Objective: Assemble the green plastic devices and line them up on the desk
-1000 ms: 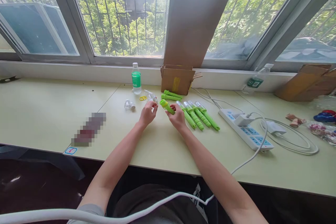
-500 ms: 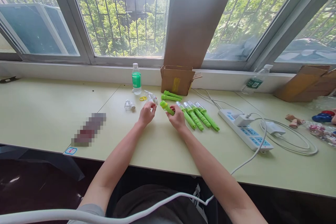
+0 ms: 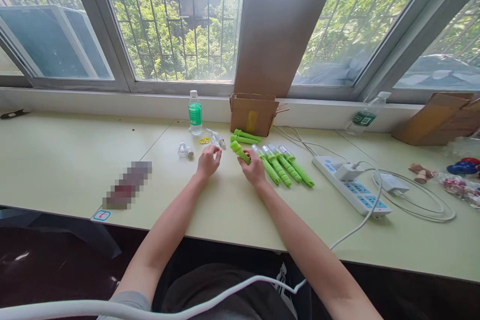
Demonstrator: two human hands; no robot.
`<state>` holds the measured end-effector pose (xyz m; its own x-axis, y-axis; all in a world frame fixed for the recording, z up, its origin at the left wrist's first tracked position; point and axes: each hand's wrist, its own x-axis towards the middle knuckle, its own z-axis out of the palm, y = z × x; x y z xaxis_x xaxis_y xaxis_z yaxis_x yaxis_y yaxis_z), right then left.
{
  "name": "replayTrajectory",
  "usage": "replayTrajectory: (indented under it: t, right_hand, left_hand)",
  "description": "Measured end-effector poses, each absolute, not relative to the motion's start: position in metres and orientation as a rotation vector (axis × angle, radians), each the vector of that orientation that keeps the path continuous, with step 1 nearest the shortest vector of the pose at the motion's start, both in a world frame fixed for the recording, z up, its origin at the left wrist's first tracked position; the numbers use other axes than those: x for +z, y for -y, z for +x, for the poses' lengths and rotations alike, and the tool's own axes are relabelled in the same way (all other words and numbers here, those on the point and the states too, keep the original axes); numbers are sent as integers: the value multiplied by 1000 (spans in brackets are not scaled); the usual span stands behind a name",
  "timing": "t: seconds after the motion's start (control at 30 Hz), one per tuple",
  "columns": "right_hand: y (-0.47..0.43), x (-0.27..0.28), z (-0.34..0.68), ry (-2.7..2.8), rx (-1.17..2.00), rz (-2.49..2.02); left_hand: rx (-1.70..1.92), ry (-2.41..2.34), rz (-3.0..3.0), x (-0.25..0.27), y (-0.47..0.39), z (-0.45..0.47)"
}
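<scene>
Open tabletop (image 3: 230, 210) between forearms (image 3: 170, 225), green tubes (image 3: 280, 167) blocking right

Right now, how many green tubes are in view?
7: one green tube in the right hand, two tubes lying in front of the cardboard box, four tubes side by side right of that hand. More may hide inside the box.

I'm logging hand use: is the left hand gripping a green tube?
No: the right hand holds the green tube, the left hand none.

A bottle (image 3: 195, 116) stands upright near the sill (image 3: 157, 102); a box (image 3: 249, 115) sits right of it; an adapter (image 3: 347, 172) is plugged into a power strip (image 3: 339, 183); the heap (image 3: 459, 185) far right looks bagged, perhaps.
</scene>
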<state>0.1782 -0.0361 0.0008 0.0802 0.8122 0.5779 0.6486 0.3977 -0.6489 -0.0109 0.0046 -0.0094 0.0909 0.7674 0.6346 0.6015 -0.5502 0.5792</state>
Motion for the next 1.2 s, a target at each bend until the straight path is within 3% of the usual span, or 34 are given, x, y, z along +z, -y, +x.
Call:
replayTrajectory:
  t: [0.23,0.9,1.2]
  right_hand:
    - [37,2,177,1648,192,-1271]
    - [37,0,177,1681,205,-1308]
    - [34,-4,178,1678,187,-1307]
  left_hand:
    - [1376,-1536,2305,-14,-11,-8]
    - [724,-1644,2723,-8,-52,28]
    - [739,-1571,2813,-12,-47,33]
